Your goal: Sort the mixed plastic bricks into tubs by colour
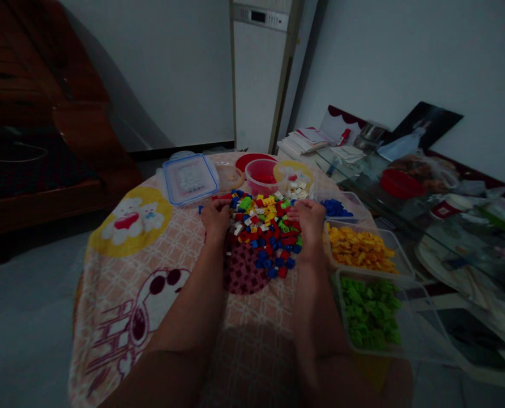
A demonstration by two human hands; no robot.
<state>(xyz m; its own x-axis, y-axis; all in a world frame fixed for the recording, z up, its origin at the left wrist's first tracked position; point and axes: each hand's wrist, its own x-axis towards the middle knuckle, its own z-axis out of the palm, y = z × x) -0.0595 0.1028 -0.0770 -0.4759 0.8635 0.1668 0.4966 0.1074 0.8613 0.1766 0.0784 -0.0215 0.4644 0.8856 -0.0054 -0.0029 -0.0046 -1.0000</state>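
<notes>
A mixed pile of small toy building bricks [266, 224] in red, blue, yellow, white and green lies on the cloth-covered table. At the pile's left edge is my left hand [215, 220], its fingers bent and drawn together; whatever may be between them is too dim to make out. My right hand [309, 217] rests against the right side of the pile, fingers stretched inward among the bricks. Beside my right arm, clear boxes hold sorted bricks: blue bricks [337, 208], yellow bricks [360, 247] and green bricks [369, 311].
Behind the pile stand a pink round tub [263, 177], white bricks [298, 190] and a blue-rimmed lid [191, 179]. A patterned cloth [252, 323] covers the table. To the right, a glass table [409, 221] carries papers, a red bowl [401, 183] and other clutter. A wooden bench [78, 136] stands left.
</notes>
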